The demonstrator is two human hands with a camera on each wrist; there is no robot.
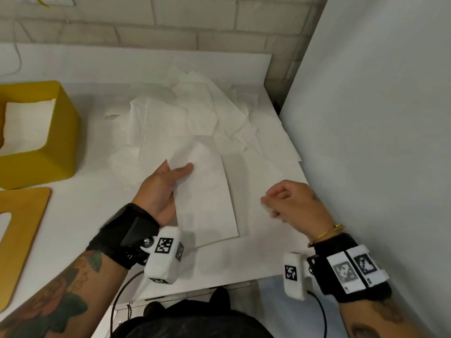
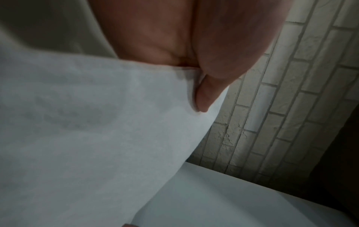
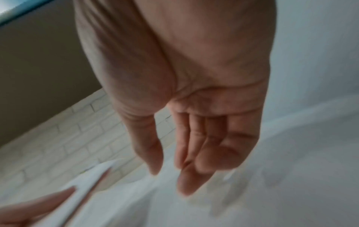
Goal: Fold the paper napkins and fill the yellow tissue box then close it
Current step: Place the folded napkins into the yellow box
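Note:
My left hand [image 1: 168, 181] pinches a folded white napkin [image 1: 207, 193] by its left edge, thumb on top and fingers beneath, above the white table [image 1: 73, 228]. The left wrist view shows the thumb [image 2: 205, 95] pressed on that napkin [image 2: 87, 130]. My right hand [image 1: 283, 201] hovers to the right of the napkin with loosely curled fingers and holds nothing; in the right wrist view its fingers [image 3: 196, 161] hang relaxed over loose paper. A heap of unfolded napkins [image 1: 195, 113] lies behind. The yellow tissue box [image 1: 36, 135] stands open at the far left with white napkins inside.
The box's wooden lid [image 1: 22, 230] with a slot lies flat in front of the box at the left edge. A white panel [image 1: 378, 118] rises close on the right. A brick wall [image 1: 146, 25] runs behind the table. The table's front edge is near my body.

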